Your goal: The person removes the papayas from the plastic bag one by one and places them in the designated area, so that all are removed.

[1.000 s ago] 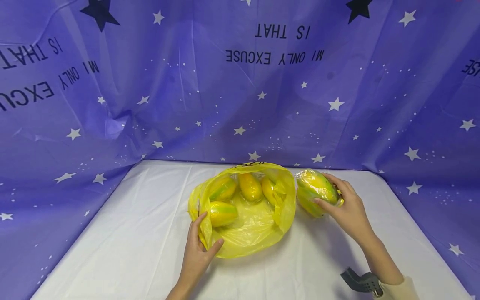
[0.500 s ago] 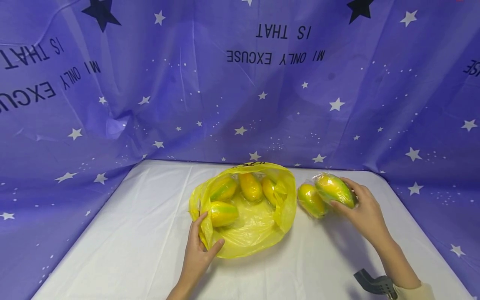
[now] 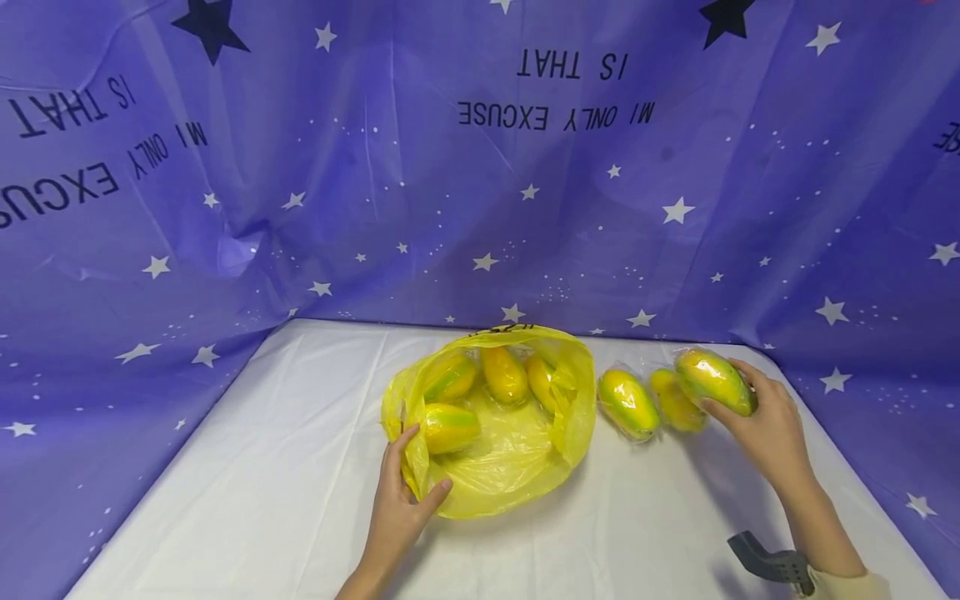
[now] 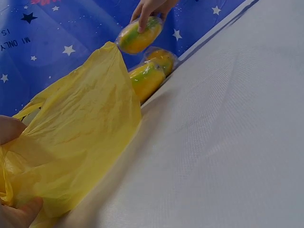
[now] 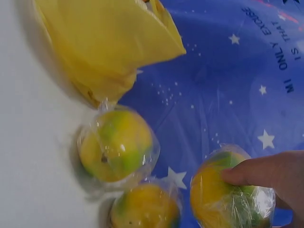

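Observation:
A yellow plastic bag [image 3: 502,467] stands with its mouth spread wide on the white table; several yellow-green papayas [image 3: 452,427] lie inside. My left hand [image 3: 397,508] holds the bag's left edge, thumb apart from the fingers. To the right of the bag, my right hand [image 3: 768,425] grips a papaya [image 3: 712,381] in clear wrap, lifted off the table as the left wrist view shows. Two more wrapped papayas, a nearer one [image 3: 628,404] and a partly covered one [image 3: 675,402], rest between the bag and that hand.
The white-covered table [image 3: 247,483] ends at a purple star-printed cloth [image 3: 420,192] hanging behind and at both sides. A dark strap-like piece [image 3: 768,562] sits at my right wrist. The two loose papayas lie close to the table's back edge.
My right hand has moved right with its papaya, away from the bag, uncovering the two papayas on the table. The left hand has stayed at the bag's edge.

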{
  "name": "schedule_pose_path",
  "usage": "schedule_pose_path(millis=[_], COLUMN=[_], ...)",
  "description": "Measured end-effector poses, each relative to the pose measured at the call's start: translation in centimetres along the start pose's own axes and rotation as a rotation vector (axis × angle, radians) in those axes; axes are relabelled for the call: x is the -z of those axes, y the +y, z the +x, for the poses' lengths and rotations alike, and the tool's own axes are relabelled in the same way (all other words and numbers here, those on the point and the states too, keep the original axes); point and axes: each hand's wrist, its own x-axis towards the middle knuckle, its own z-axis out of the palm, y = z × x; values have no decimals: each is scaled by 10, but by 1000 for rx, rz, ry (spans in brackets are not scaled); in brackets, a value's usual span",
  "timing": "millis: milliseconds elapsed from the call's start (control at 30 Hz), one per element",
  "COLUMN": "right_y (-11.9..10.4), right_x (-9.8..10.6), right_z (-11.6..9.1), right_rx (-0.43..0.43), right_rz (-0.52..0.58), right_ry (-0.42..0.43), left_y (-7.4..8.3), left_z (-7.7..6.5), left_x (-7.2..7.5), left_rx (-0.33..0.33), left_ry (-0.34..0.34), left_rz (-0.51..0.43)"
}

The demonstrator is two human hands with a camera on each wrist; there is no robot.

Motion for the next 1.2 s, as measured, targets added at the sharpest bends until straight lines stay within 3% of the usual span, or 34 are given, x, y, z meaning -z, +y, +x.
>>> schedule_pose_path(millis=[433,1200], right_y=[25,55], right_x=[0,-8], right_z=[3,14], right_rx=[-89,-222], right_rz=[-23,-104], right_ry=[53,-66], left_y=[-2,-2], left_z=[-2,0], left_x=[-1,-1], left_rx=[-8,-1], left_ry=[5,-7], left_rz=[17,-19])
